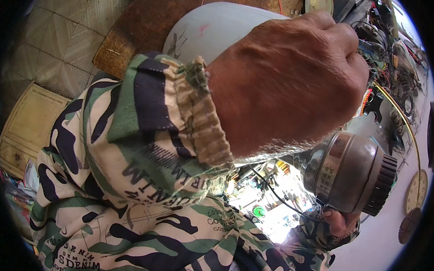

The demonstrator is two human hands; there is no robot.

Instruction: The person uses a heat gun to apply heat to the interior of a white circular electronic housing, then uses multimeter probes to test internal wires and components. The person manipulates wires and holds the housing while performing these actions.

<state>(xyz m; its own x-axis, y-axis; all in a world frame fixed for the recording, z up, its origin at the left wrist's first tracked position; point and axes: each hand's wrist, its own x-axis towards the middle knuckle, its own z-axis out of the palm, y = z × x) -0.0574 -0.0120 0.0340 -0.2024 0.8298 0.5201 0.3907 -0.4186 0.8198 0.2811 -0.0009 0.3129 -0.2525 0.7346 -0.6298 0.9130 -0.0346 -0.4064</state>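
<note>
My left hand (295,76) reaches across the upper middle in a camouflage sleeve, its fingers curled into a fist. Its back hides the fingertips and whatever they hold. Just below and to its right is a grey metal cylindrical device (342,171), looking like a motor-type power tool, with a black ribbed end and a paper label. My right hand (340,223) is closed against the device's lower side, largely hidden by it. A black cord (277,197) curves down near the device.
A pale oval panel (220,28) lies on a brown wooden board (130,32) behind my left hand. Tangled wires and parts (396,70) crowd the upper right, beside a thin curved yellow rod (402,111). A yellowish stool-like piece (31,126) stands on the tiled floor at left.
</note>
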